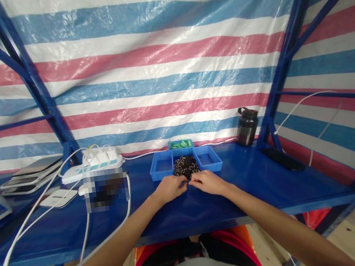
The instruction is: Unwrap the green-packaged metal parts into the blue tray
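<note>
My left hand (171, 188) and my right hand (208, 182) meet at the front of a heap of small dark and pale parts (186, 165). Thumb and fingers are pinched together on both hands, and the fingertips nearly touch. Anything between them is too small to make out. The heap fills the middle of a group of blue trays. To its left is a blue tray (163, 175), and to its right another blue tray (217, 167) with a small dark bit in it. Behind the heap, a small bin holds green pieces (181, 144).
A dark bottle (247, 126) stands at the back right, near a black flat object (283, 159). On the left are a power strip (102, 161) with plugs, a white square device (59, 198), stacked flat devices (33, 175) and loose white cables (129, 197). Blue frame posts border the table.
</note>
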### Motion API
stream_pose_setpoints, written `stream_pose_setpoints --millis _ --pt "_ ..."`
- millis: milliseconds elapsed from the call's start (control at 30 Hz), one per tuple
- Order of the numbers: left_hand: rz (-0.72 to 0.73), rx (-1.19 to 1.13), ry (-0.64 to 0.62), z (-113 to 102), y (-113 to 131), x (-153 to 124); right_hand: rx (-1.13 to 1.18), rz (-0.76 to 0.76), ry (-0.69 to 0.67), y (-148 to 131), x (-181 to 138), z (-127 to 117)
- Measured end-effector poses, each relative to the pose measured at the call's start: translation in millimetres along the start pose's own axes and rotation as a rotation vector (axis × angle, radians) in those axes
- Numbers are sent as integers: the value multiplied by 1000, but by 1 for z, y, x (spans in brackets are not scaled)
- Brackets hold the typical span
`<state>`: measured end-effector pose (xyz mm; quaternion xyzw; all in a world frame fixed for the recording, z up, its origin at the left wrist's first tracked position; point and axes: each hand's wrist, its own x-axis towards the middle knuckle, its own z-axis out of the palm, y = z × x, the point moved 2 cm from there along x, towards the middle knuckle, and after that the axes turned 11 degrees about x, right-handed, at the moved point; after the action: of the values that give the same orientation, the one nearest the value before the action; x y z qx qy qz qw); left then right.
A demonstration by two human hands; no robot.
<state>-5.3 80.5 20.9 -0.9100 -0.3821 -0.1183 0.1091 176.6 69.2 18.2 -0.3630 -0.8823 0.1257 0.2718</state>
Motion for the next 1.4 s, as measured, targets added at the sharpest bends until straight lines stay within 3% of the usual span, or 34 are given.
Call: stream_pose_setpoints --millis 200,400,733,967,1400 --pt "53 -19 -37 -1 5 -1 19 -32 19 -4 -1 -2" --pt "19 -103 32 -8 3 -3 37 -47 -38 1 -1 -1" --pt "178 -230 135 -9 7 -4 154 -11 -75 2 1 -1" --pt "67 -153 47 -4 3 -3 149 16 -52 -2 -1 -4" --pt "111 -107 26 -3 2 -5 103 35 -30 -2 -1 -3"
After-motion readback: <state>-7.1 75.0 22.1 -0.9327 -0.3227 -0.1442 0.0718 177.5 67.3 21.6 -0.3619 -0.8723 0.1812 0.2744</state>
